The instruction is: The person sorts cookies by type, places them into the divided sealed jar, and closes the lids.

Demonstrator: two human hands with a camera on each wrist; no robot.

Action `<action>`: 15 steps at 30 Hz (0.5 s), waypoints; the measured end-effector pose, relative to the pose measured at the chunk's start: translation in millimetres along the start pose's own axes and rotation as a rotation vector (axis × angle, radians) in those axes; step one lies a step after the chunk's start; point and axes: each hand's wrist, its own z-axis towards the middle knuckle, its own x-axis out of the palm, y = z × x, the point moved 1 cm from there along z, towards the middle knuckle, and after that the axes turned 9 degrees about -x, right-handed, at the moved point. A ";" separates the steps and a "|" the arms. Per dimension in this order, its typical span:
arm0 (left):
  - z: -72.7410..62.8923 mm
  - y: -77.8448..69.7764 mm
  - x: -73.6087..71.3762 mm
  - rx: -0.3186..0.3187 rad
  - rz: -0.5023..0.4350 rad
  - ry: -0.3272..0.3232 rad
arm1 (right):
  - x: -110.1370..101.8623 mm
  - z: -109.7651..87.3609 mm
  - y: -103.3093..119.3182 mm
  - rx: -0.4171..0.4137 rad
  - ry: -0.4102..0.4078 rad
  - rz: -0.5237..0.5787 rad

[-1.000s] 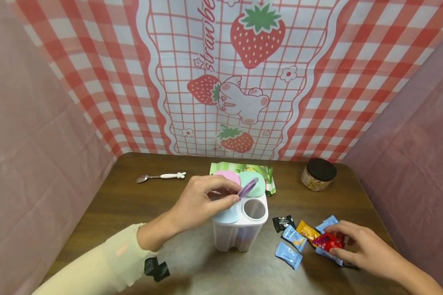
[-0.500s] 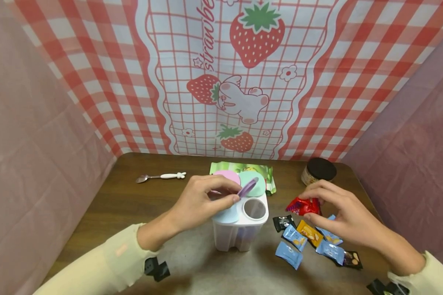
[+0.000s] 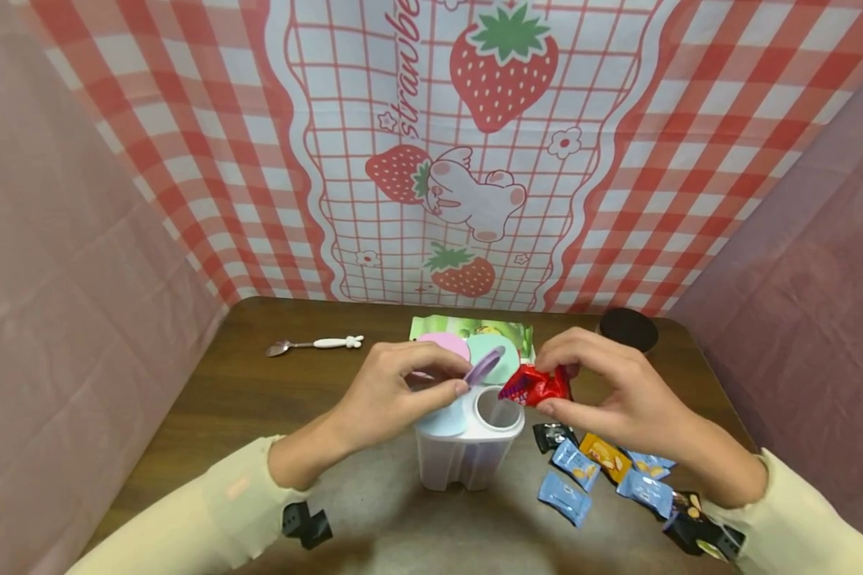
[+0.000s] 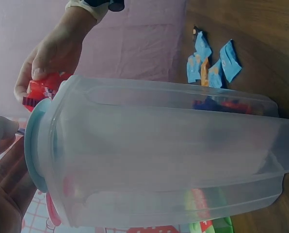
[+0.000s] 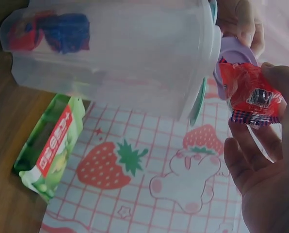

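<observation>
A translucent plastic container (image 3: 467,463) with round coloured lids stands mid-table; its front-right round opening (image 3: 499,408) is uncovered. My left hand (image 3: 395,391) pinches the purple lid (image 3: 485,367), tilted up above the container's top. With thumb and fingers my right hand (image 3: 618,391) holds a red-wrapped candy (image 3: 539,386) at the right edge of that opening. The right wrist view shows the red candy (image 5: 251,92) close beside the purple lid (image 5: 234,53). Inside the container, at the bottom, lie a blue packet (image 5: 69,33) and a red one (image 5: 25,33).
Several wrapped sweets, such as a blue packet (image 3: 565,497), an orange packet (image 3: 604,455) and a black packet (image 3: 552,435), lie right of the container. A green package (image 3: 446,325) lies behind it. A spoon (image 3: 316,344) is at the back left, a black-lidded jar (image 3: 629,327) at the back right.
My right hand has picked the red candy up from the pile of sweets and carried it left to the container's opening. The left hand with the purple lid has stayed in place.
</observation>
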 end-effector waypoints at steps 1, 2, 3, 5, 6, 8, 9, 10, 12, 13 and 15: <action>-0.2 -0.4 -0.1 -0.002 0.000 0.000 | 2.1 1.8 0.1 -0.006 0.010 0.005; -0.4 -0.7 -0.2 -0.001 0.001 -0.001 | 4.3 3.0 0.0 -0.010 0.021 0.006; -0.5 -0.9 -0.3 -0.002 0.001 0.000 | 6.3 4.0 -0.3 -0.009 0.033 0.006; -0.7 -1.5 -0.3 -0.004 -0.002 0.001 | 10.0 4.2 -1.2 0.015 0.060 -0.009; -0.8 -1.5 -0.4 -0.005 -0.002 0.002 | 11.7 3.9 -1.8 0.038 0.074 -0.014; -0.8 -1.6 -0.4 -0.007 -0.003 0.003 | 14.6 2.8 -2.7 0.088 0.096 -0.018; -0.7 -1.6 -0.3 -0.010 -0.005 0.005 | 16.3 2.5 -3.2 0.106 0.104 -0.017; -0.6 -1.4 -0.3 -0.010 -0.005 0.005 | 17.7 2.4 -3.6 0.121 0.113 -0.013; -0.4 -0.7 -0.4 -0.009 -0.005 0.006 | 20.6 3.5 -4.4 0.105 0.116 0.012; -0.4 -0.4 -0.3 -0.007 -0.005 0.006 | 22.0 4.3 -4.8 0.083 0.116 0.020; -0.2 -0.1 -0.2 -0.003 -0.004 0.007 | 24.6 5.7 -5.3 0.045 0.126 0.018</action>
